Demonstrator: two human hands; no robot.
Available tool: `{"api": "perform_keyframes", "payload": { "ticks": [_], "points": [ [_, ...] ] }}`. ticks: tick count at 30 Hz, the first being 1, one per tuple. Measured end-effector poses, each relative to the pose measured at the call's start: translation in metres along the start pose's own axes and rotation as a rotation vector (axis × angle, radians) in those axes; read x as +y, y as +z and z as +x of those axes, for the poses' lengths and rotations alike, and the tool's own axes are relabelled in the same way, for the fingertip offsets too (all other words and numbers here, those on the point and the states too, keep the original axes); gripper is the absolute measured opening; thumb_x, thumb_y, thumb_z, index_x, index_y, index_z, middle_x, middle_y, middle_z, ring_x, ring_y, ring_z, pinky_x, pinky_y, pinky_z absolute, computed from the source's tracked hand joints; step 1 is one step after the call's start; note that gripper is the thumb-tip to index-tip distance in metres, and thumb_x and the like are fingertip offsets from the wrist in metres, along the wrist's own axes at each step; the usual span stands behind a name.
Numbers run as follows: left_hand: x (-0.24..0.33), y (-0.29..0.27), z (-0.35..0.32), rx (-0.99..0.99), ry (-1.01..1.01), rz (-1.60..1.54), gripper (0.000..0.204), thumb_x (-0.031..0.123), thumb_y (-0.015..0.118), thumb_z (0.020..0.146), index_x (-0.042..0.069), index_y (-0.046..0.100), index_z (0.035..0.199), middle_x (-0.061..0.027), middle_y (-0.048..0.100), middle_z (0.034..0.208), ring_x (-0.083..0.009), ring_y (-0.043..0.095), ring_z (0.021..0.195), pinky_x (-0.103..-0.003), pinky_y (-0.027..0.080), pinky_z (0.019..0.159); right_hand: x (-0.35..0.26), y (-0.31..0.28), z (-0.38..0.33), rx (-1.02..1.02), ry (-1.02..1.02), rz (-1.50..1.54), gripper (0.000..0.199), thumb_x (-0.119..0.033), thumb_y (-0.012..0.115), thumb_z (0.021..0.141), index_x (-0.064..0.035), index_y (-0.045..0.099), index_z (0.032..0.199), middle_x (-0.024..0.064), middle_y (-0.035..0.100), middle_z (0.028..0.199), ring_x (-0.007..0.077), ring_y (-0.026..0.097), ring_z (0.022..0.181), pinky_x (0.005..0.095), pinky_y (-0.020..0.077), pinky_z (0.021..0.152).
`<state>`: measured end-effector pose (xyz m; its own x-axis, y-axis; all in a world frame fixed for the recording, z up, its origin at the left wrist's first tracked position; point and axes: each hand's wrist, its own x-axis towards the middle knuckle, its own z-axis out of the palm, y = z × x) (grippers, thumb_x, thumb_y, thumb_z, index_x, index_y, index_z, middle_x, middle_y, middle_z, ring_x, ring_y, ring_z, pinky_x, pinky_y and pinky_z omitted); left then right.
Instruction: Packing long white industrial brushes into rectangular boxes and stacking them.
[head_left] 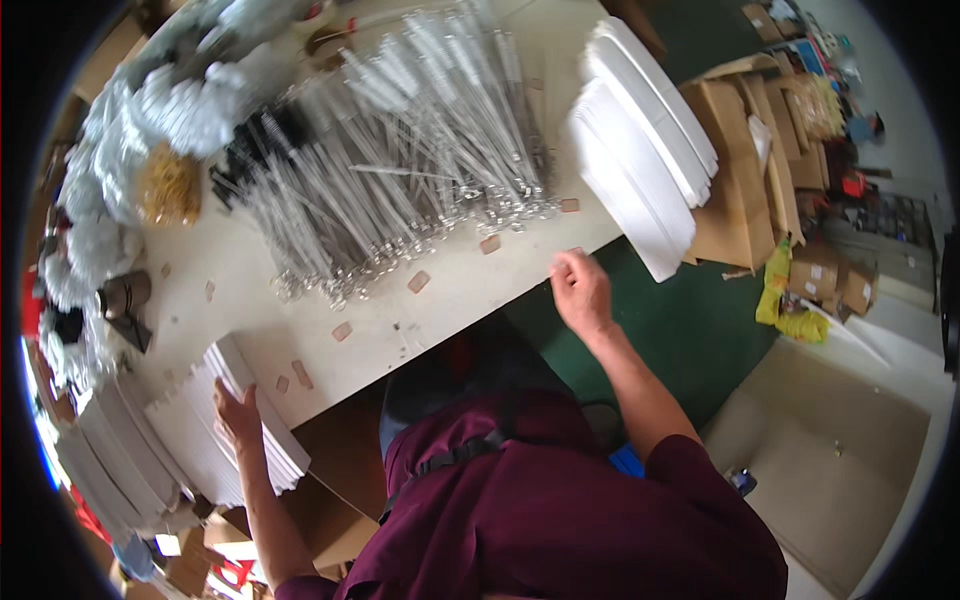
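My left hand (237, 415) lies with fingers stretched out on a stack of long, flat white pieces (262, 425) at the table's left front; they look like folded card. Just past the front edge of the table, my right hand (582, 292) is held with its fingers curled in. Whether anything small sits inside those fingers is hidden. Beyond it, a wide heap of long, thin clear-wrapped pieces (380, 180) with shiny ends covers the middle of the table.
More white stacks (120, 455) stand at the left, and another white pile (635, 170) at the right by an open cardboard box (725, 180). Plastic bags (210, 95), a yellowish bundle (168, 187) and a dark cylinder (125, 295) line the far left. A yellow bag (785, 300) lies right.
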<state>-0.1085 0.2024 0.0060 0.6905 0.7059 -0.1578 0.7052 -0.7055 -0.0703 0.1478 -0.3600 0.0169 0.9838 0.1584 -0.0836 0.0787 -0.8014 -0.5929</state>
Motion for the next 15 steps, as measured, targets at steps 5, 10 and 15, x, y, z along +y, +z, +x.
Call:
{"api": "perform_keyframes", "payload": {
  "ticks": [5, 10, 15],
  "points": [
    [0.02, -0.013, -0.013, 0.186, 0.204, -0.063, 0.077, 0.031, 0.081, 0.084, 0.003, 0.044, 0.146, -0.0284, 0.061, 0.125, -0.0461, 0.062, 0.112, -0.053, 0.052, 0.092, 0.069, -0.066, 0.033, 0.199, 0.02, -0.495, 0.062, -0.015, 0.078, 0.083, -0.0034, 0.05, 0.138, 0.0195, 0.052, 0.137, 0.0369, 0.05, 0.127, 0.0467, 0.0412, 0.109],
    [0.096, -0.025, -0.036, 0.062, 0.346, -0.229, 0.057, 0.021, 0.073, 0.089, 0.002, 0.051, 0.139, -0.0256, 0.062, 0.124, -0.0451, 0.062, 0.112, -0.05, 0.053, 0.092, 0.11, -0.086, 0.043, 0.137, 0.046, -0.716, 0.073, -0.014, 0.08, 0.081, -0.0043, 0.044, 0.144, 0.017, 0.049, 0.14, 0.0361, 0.048, 0.129, 0.0473, 0.0386, 0.111],
    [0.153, -0.035, -0.057, -0.078, 0.423, -0.292, 0.047, 0.013, 0.068, 0.09, 0.001, 0.055, 0.133, -0.0241, 0.064, 0.119, -0.0441, 0.064, 0.108, -0.049, 0.053, 0.092, 0.122, -0.085, 0.046, 0.124, 0.001, -0.753, 0.073, -0.015, 0.077, 0.082, -0.0028, 0.043, 0.145, 0.0171, 0.049, 0.139, 0.036, 0.048, 0.129, 0.0475, 0.0377, 0.113]
  ]
}}
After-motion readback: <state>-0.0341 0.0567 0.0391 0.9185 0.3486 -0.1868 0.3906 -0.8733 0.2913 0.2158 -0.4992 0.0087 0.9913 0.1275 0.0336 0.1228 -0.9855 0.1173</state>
